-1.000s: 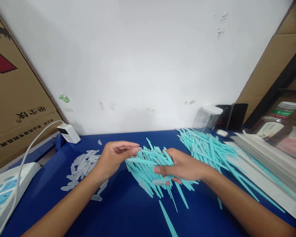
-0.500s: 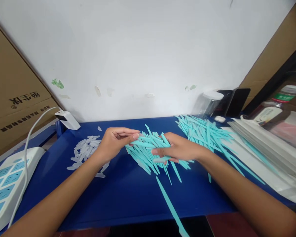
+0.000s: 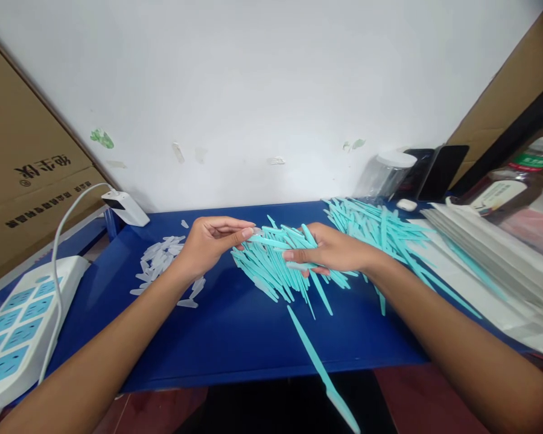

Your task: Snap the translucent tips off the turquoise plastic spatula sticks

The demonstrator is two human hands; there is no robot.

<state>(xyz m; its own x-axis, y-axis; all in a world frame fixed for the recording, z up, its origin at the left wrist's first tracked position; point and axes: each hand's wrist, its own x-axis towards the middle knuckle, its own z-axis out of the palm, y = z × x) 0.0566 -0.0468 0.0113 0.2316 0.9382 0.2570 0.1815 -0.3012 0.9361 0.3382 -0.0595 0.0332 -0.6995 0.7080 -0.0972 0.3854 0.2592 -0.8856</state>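
Note:
My left hand pinches a small clear blade cap at the left end of a turquoise eyebrow razor. Several more razors are bunched in my right hand, its thumb across them and its other fingers partly hidden. Beneath both hands spreads a pile of turquoise razors on the blue table. A heap of loose clear caps lies left of my left hand, partly covered by the forearm. One single razor sticks out over the table's front edge.
Another razor pile lies at the back right, near a clear jar and dark phones. White plastic bags and a bottle stand far right. A power strip and a corded white device are left.
The view has tilted down slightly, so the table sits higher in it. Both hands keep their holds, and the razor now lies straighter between them at the cap.

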